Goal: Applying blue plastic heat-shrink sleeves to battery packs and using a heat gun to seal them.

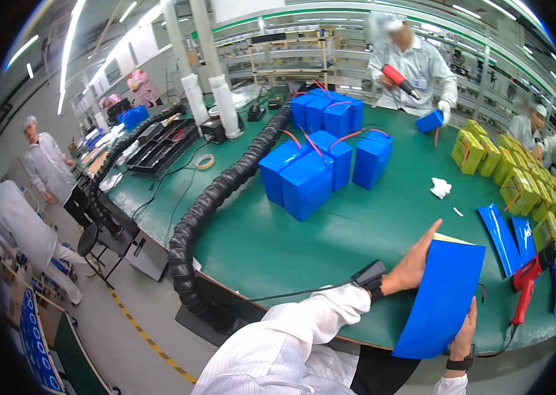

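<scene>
A battery pack in a loose blue shrink sleeve (446, 289) is held upright between my hands at the near edge of the table. A strip of the yellow pack shows at the sleeve's top; the sleeve hangs past its lower end. My left hand (415, 262) grips the left side, one finger pointing up and the others hidden behind it. Lower on the right edge, my right hand (465, 332) holds the sleeve, its fingers partly covered. A red heat gun (529, 283) lies right of my hands, beside flat blue sleeves (500, 238).
Wrapped blue packs (307, 184) with red leads stand mid-table. Rows of yellow-green packs (518, 191) fill the right. A thick black flexible hose (215, 197) crosses the left side. Across the table a co-worker (413, 66) holds another heat gun (399, 80) and a blue pack (430, 122).
</scene>
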The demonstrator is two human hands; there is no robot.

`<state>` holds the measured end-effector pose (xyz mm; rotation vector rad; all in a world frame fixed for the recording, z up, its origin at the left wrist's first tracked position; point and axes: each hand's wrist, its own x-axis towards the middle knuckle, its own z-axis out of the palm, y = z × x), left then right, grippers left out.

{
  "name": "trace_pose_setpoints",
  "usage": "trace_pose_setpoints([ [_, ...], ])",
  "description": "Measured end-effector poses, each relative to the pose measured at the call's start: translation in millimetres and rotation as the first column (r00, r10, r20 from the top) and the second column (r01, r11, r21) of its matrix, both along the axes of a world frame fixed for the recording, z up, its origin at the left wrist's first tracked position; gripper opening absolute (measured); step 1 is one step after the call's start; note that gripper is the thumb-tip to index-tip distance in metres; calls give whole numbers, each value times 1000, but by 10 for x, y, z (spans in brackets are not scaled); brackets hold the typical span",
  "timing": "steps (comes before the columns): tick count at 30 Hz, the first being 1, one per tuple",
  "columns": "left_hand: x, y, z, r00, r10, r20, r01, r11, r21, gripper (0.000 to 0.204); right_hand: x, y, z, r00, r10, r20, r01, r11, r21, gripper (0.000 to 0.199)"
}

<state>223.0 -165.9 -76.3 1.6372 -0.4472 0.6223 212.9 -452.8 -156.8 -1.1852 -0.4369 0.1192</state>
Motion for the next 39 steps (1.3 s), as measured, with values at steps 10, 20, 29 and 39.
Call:
trace_pose_setpoints([
  [10, -85, 23, -107, 995, -68, 79, 51, 977, 205, 120, 124, 42, 129, 962, -243, -126, 240, 970, -36, 48],
  [20, -590, 73, 19, 913, -120, -389, 19, 967, -255, 98, -144, -245, 182, 993, 95, -73, -102, 990, -100, 56],
  [29, -899, 85, 17, 671, -49, -740, -141, 971, -192, 86, -827, 365, 1015, 990, -60, -131, 0, 909, -417, 50],
  [39, -815, 5, -332, 760, 293, -580, -317, 946, 63, 52, -830, 377, 1019, 966, -24, -257, -76, 925, -373, 44],
])
